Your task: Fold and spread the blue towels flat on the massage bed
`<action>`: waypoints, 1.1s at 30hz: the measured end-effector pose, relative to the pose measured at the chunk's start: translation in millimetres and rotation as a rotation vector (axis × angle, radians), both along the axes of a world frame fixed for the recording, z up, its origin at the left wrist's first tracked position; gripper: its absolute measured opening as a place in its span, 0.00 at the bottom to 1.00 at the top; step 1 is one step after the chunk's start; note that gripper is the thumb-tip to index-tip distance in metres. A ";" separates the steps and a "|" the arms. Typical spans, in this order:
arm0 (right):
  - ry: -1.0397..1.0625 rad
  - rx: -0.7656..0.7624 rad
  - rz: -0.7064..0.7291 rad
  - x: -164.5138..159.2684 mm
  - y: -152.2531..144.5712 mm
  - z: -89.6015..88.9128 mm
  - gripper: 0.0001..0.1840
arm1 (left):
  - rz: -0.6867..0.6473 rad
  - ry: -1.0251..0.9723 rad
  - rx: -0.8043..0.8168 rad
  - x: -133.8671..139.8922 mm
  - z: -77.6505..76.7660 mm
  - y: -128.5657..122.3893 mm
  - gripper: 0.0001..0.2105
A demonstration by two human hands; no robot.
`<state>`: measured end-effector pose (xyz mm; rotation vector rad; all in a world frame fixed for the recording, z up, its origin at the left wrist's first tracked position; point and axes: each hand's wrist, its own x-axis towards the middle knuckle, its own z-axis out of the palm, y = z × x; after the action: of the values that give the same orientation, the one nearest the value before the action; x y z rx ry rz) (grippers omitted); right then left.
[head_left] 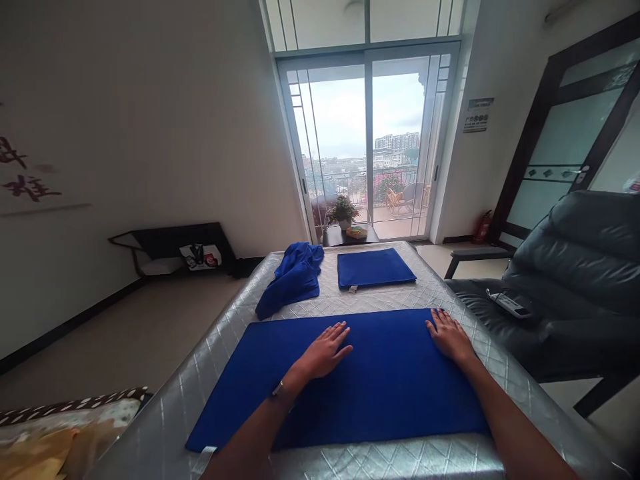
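My left hand (325, 350) lies open, fingers together, gripping nothing, near the middle of the spread blue cloth (390, 380); my right hand (450, 335), open and empty too, rests at its far right corner. This cloth lies flat across the near mattress (440, 455), seemingly smoothed. Beyond it, right, a folded blue cloth (375, 268) looks finished; left, a crumpled blue cloth (295, 273) looks undone.
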<state>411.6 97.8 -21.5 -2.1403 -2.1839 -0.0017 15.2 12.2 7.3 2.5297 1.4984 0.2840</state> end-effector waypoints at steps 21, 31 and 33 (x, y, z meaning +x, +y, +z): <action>-0.026 0.107 0.245 -120.0 -53.5 40.6 0.32 | 0.727 0.161 0.119 -204.6 -53.4 -78.5 0.41; 0.186 -0.143 0.523 -219.4 -99.5 30.9 0.43 | 0.693 0.155 0.126 -211.5 -56.2 -80.1 0.39; 0.152 -0.140 0.478 -193.4 -97.0 27.9 0.42 | 0.700 0.154 0.138 -212.3 -58.3 -79.8 0.39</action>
<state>218.2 0.8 6.4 -1.5568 -2.6004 0.3404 -197.1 -67.7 -51.0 2.0555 2.4654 0.2950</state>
